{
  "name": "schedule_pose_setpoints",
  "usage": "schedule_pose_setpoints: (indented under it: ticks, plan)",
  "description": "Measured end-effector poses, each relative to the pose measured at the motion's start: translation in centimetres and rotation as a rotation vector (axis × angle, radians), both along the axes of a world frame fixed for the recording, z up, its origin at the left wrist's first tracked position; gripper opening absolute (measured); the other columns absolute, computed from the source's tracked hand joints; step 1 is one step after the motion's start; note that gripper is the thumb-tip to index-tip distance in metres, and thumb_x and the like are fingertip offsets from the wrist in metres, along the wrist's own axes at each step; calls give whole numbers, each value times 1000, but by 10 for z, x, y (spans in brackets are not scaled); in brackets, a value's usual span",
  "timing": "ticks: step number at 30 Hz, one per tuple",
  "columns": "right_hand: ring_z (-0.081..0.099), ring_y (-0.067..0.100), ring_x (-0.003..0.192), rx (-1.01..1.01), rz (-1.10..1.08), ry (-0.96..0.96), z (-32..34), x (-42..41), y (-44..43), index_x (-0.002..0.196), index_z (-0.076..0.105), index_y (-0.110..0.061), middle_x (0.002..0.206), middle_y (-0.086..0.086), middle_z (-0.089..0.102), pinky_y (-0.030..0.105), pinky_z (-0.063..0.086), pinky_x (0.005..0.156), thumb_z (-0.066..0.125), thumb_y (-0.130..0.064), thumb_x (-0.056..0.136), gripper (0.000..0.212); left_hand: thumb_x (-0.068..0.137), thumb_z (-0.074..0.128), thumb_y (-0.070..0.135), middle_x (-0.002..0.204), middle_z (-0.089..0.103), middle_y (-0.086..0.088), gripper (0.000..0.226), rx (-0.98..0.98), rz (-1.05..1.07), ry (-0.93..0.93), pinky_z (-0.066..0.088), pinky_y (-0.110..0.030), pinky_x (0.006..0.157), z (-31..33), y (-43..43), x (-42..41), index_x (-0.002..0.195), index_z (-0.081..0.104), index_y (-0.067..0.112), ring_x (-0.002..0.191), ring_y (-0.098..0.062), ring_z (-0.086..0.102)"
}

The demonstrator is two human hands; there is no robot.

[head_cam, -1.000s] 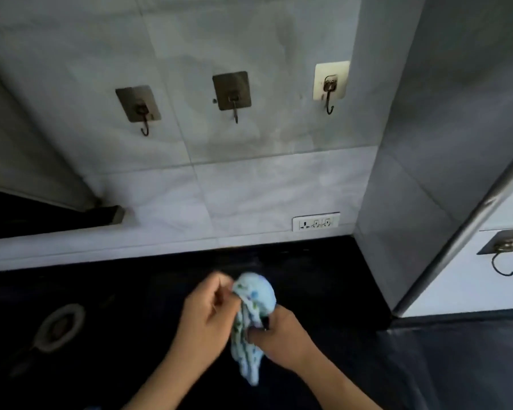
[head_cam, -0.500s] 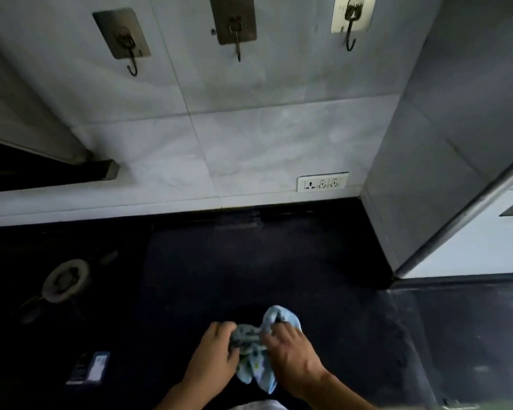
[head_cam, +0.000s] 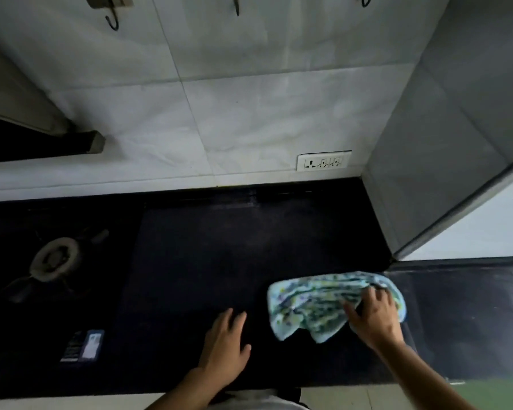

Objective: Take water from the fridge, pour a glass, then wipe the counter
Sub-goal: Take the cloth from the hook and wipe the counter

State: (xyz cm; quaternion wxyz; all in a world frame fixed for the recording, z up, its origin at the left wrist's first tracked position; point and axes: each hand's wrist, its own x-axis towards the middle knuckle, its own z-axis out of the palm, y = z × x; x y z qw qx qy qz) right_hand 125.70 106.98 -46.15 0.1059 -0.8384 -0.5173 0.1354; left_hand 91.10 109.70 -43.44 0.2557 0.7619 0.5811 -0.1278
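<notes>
Your right hand [head_cam: 373, 318] presses flat on a light-blue patterned cloth [head_cam: 317, 306], its fingers [head_cam: 378, 294] spread apart over the fabric's right half rather than clamped around it. The cloth lies crumpled and partly spread on the dark surface [head_cam: 219, 247], close to the front edge and toward the right, just in front of the corner where a grey side panel [head_cam: 444, 149] meets the surface. Your left hand [head_cam: 225, 347] rests palm-down on the bare surface near the front edge, just beside the cloth's left end but not touching it, fingers together and holding nothing. At the left end of the surface a gas burner [head_cam: 54, 258] sits in deep shadow, and nearer the front-left edge lies a small dark packet with a pale label [head_cam: 83, 346]; its print is too blurred to read. Along the back edge rises a white marble-tiled wall [head_cam: 249, 113] with a socket plate [head_cam: 323, 161] low toward the back-right corner, and a metal hook [head_cam: 112, 20] hangs near the top of the wall. No bottle or glass shows in this view.
</notes>
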Motion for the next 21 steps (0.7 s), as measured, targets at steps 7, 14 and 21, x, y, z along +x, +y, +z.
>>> schedule_pose_setpoints:
  ticks: [7,14,21]
  plan:
    - [12,43,144,-383,174,-73,12,-119,66,154,14,-33,160,20,15,60,17,112,43,-88,70,104,95,50,51,165,-3,-13,83,-145,279,172,29,-47,118,-7,-18,-77,157,2,26,152,-35,5]
    - [14,36,148,-260,1401,-25,1,-256,77,142,45,-36,159,9,27,59,11,119,67,-48,82,65,91,53,55,166,-8,-11,91,-255,389,165,32,-45,115,-5,-35,-122,157,-3,27,153,-31,0]
    - [18,38,147,-218,618,-24,0,-160,150,142,47,-35,158,10,32,60,19,115,42,-44,95,49,92,55,54,163,-20,-17,98,-347,311,141,27,-42,118,-3,-28,-133,156,-12,24,153,-34,-6]
